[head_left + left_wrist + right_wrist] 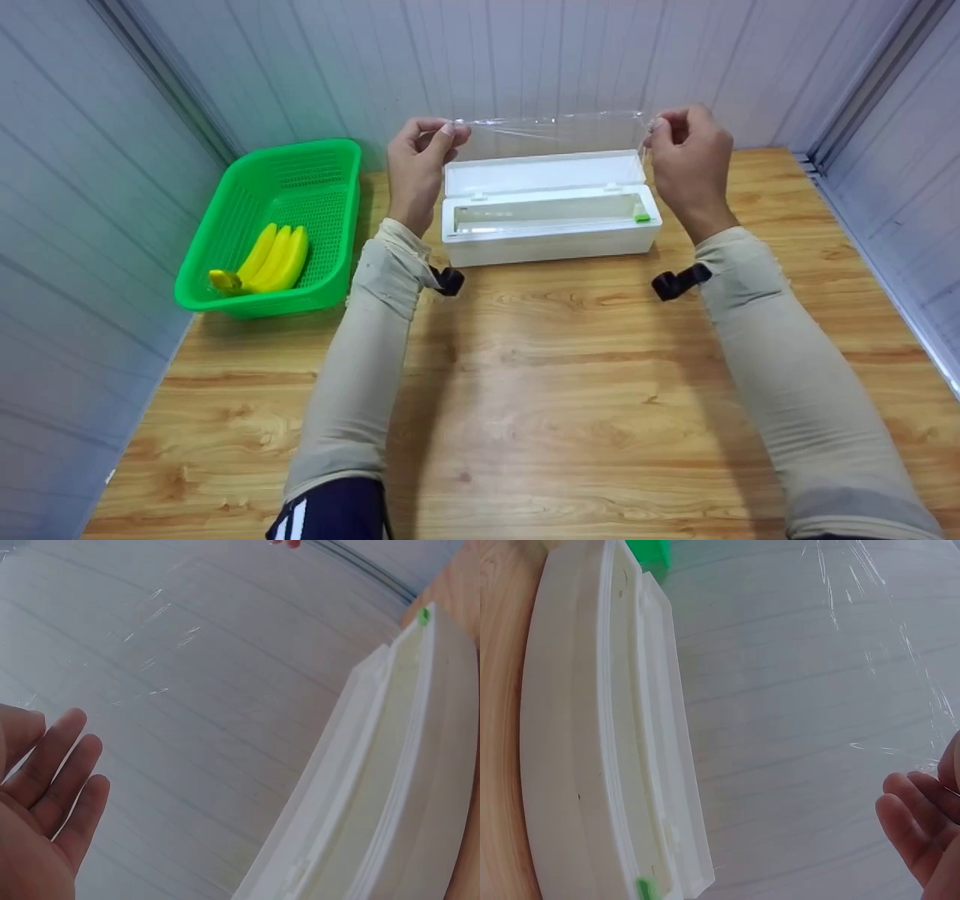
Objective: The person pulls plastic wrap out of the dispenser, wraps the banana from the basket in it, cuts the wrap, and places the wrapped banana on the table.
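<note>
A clear sheet of cling film (555, 127) stretches between both hands, above a long white cling film box (555, 244). My left hand (421, 161) pinches one corner of the film between thumb and forefinger; in the left wrist view its other fingers (79, 806) are loosely extended. At the opposite corner, my right hand (691, 157) pinches the film, which shows as bright creases in the right wrist view. The box's lid (544, 171) is tipped back, and a small green slider (642, 218) sits at the right end of its rim. Where the film's lower edge lies is hard to see.
A green plastic basket (349, 225) stands at the left on the wooden table (540, 420), with a bunch of yellow bananas (276, 259) inside. Pale panel walls (555, 60) enclose the back and both sides. Each wrist carries a black camera mount (679, 283).
</note>
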Demonstrator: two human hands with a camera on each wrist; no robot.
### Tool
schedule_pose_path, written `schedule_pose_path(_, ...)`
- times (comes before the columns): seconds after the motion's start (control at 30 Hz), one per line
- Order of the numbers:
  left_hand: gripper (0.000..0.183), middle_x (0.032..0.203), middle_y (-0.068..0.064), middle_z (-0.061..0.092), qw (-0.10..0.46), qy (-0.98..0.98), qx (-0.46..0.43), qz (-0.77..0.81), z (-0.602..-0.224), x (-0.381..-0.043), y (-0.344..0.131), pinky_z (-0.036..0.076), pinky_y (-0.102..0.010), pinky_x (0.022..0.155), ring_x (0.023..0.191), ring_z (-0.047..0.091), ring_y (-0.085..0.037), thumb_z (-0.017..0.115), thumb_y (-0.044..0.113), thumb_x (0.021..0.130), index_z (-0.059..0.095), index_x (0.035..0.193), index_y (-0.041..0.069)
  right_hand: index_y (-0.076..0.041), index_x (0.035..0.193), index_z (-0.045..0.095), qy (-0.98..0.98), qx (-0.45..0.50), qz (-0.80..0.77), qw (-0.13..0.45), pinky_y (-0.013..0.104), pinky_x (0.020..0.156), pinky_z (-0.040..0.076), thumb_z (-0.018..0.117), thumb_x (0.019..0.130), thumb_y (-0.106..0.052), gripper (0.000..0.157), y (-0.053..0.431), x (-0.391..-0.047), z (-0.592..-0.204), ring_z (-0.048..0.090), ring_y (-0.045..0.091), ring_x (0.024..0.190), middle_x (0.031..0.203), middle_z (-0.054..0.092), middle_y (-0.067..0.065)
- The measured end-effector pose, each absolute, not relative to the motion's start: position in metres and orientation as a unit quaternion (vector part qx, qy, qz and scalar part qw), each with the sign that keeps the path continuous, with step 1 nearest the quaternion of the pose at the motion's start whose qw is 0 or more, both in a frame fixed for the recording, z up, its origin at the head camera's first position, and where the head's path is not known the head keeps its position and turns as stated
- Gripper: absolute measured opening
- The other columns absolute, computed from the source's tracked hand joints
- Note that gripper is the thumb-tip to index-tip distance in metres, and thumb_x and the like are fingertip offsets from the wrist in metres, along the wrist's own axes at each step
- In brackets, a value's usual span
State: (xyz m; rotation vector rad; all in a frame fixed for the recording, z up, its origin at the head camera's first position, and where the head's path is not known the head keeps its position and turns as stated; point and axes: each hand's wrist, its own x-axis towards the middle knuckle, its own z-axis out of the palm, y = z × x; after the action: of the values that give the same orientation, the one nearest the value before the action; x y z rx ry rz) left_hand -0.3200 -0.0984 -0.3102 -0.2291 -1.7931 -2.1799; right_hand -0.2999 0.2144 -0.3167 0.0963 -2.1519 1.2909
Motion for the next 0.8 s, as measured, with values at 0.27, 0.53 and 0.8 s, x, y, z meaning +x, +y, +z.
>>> schedule_pose_path(0.27, 0.005, 0.103, -0.013, 0.072, 0.177, -0.634, -0.094, -0.747, -0.308, -0.318, -0.102, 0.052, -0.036, 0.094, 0.101, 0.068, -0.025, 0.062, 0.006, 0.099, 0.065, 0.101, 0.003, 0.001, 0.108, 0.062, -0.809, 0.041, 0.492, 0.317, 0.023, 0.076, 0.051, 0.05, 0.103, -0.013, 0.018, 0.209, -0.302, -0.314, 0.064, 0.013, 0.086, 0.095, 0.063, 0.004)
schedule_pose_path(0.53, 0.005, 0.103, -0.013, 0.072, 0.184, -0.635, -0.1, -0.744, -0.305, -0.321, -0.102, 0.052, -0.033, 0.094, 0.102, 0.068, -0.024, 0.062, 0.006, 0.099, 0.065, 0.102, 0.003, -0.001, 0.109, 0.062, -0.808, 0.044, 0.49, 0.325, 0.023, 0.079, 0.051, 0.05, 0.104, -0.015, 0.02, 0.209, -0.302, -0.309, 0.063, 0.013, 0.089, 0.097, 0.062, 0.003)
schedule_pose_path(0.8, 0.004, 0.101, -0.014, 0.073, 0.181, -0.621, -0.105, -0.755, -0.296, -0.326, -0.095, 0.053, -0.035, 0.094, 0.1, 0.069, -0.024, 0.062, 0.004, 0.098, 0.065, 0.101, 0.002, -0.002, 0.11, 0.062, -0.796, 0.042, 0.499, 0.341, 0.023, 0.075, 0.051, 0.05, 0.105, -0.015, 0.018, 0.214, -0.301, -0.303, 0.064, 0.015, 0.09, 0.097, 0.062, 0.001)
